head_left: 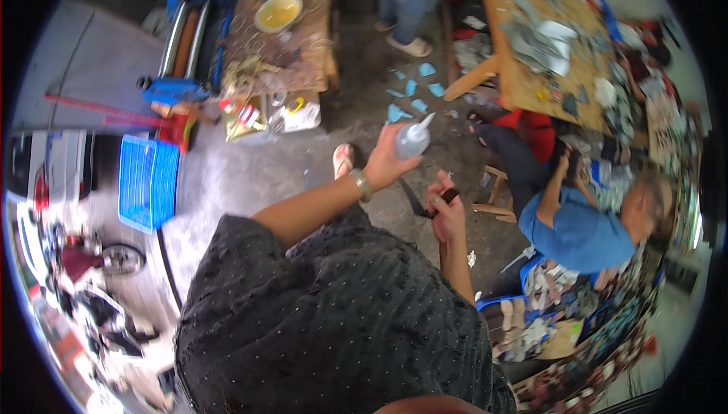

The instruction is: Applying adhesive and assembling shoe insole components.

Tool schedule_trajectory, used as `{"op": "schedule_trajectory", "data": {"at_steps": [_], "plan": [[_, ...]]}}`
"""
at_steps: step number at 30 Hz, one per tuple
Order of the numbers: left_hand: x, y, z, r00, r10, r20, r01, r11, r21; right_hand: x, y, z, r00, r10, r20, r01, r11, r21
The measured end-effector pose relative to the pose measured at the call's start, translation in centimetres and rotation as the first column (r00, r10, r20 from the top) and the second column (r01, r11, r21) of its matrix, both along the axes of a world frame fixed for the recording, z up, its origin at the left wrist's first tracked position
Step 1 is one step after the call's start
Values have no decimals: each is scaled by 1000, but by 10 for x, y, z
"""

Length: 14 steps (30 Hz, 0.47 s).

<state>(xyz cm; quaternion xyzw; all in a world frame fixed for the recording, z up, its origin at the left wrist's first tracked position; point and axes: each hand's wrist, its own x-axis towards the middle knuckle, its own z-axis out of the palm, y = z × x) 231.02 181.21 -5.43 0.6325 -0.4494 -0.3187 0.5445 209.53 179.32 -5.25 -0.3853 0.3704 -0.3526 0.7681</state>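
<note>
My left hand (385,158) is wrapped round a translucent squeeze bottle (412,141) with a pointed white nozzle, held tilted above the floor. A bangle sits on that wrist. Lower and to the right, my right hand (449,217) has its fingers closed on a small dark red-brown piece (450,195); its exact kind is too small to make out. A dark narrow strip (412,197) shows just left of that hand, and I cannot tell whether it joins the held piece. The bottle and the piece are apart.
A wooden workbench (315,42) bears a yellow-filled bowl (278,14), beside a blue roller machine (182,42). Light-blue scraps (412,88) litter the floor. A blue crate (149,184) stands left. At right, a seated person in blue (580,228) is near another cluttered table (523,99).
</note>
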Motion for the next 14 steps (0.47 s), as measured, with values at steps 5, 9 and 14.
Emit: {"op": "schedule_trajectory", "data": {"at_steps": [5,9,14], "plan": [[-92,64,-1,982,-181,-48,184,981,61,-141,85,2,979,-171,-110,192,956,223],[-169,93,9,914,-389,-117,396,918,36,-249,173,20,923,-380,-68,385,894,227],[-256,118,42,748,-656,-100,663,745,78,-346,269,-2,773,-610,-172,633,754,174]]}}
